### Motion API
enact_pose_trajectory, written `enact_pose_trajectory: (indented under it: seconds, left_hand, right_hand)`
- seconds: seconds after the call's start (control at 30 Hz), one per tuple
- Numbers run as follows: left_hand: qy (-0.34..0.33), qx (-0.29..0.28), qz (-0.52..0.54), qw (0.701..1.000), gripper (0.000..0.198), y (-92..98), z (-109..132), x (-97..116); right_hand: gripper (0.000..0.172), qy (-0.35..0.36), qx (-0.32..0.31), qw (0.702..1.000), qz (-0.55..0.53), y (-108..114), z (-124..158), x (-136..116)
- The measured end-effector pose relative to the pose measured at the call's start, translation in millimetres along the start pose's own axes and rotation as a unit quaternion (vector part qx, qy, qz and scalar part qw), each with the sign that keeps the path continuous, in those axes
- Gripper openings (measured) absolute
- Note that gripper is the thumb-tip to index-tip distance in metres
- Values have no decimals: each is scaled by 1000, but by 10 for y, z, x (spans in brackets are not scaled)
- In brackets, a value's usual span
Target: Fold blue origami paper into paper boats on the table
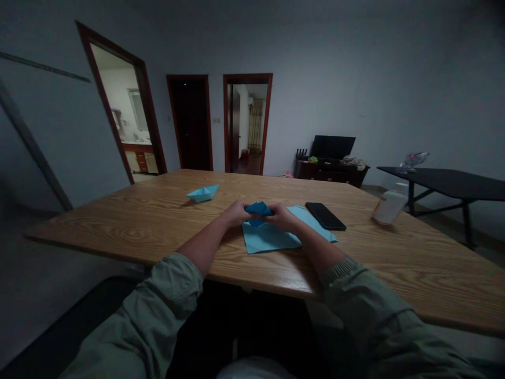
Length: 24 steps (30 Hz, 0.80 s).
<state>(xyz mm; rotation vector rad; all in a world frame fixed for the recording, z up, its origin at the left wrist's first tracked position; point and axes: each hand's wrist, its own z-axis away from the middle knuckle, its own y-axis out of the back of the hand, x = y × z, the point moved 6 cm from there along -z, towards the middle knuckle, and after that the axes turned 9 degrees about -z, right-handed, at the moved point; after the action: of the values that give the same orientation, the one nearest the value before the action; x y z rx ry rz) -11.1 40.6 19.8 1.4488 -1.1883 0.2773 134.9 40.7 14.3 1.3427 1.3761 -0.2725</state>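
Note:
Between my two hands is a piece of folded blue paper (258,209), with pointed folds showing on top, held a little above the table. My left hand (235,213) grips its left side, and my right hand (282,217) grips its right side. Fingertips of both hands are partly hidden behind or under the paper. Beneath my hands lie light blue paper sheets (272,239) on the wooden table (130,231). A finished-looking light blue paper boat (203,193) stands on the table, farther off to the left.
A black phone (325,216) lies right of the sheets, touching or close to their edge. Farther right stands a translucent white bottle (390,204). Beyond the table are a black side table (450,181) and a cabinet with a monitor (333,147).

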Motion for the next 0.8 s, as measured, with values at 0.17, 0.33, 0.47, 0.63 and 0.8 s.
enact_pose_trajectory:
  seconds: [0.17, 0.33, 0.47, 0.63, 0.8]
  left_hand:
    - [-20, -22, -13, 999, 39, -40, -15, -13]
    - [-54, -40, -51, 996, 37, -55, -11, -10]
    - [-44, -32, -82, 995, 33, -33, -1, -21]
    - [-26, -29, -90, 995, 29, -25, 11, -36]
    - [-23, -16, -82, 996, 27, -22, 5, -45]
  right_hand:
    - [33, -10, -13, 1000, 23, -7, 19, -31]
    - [31, -37, -16, 997, 65, -13, 41, -17]
    - [29, -60, -28, 995, 68, -29, 60, 3]
    - [27, -63, -19, 995, 70, -15, 63, 16]
    - [29, -55, -13, 996, 69, -2, 51, 19]
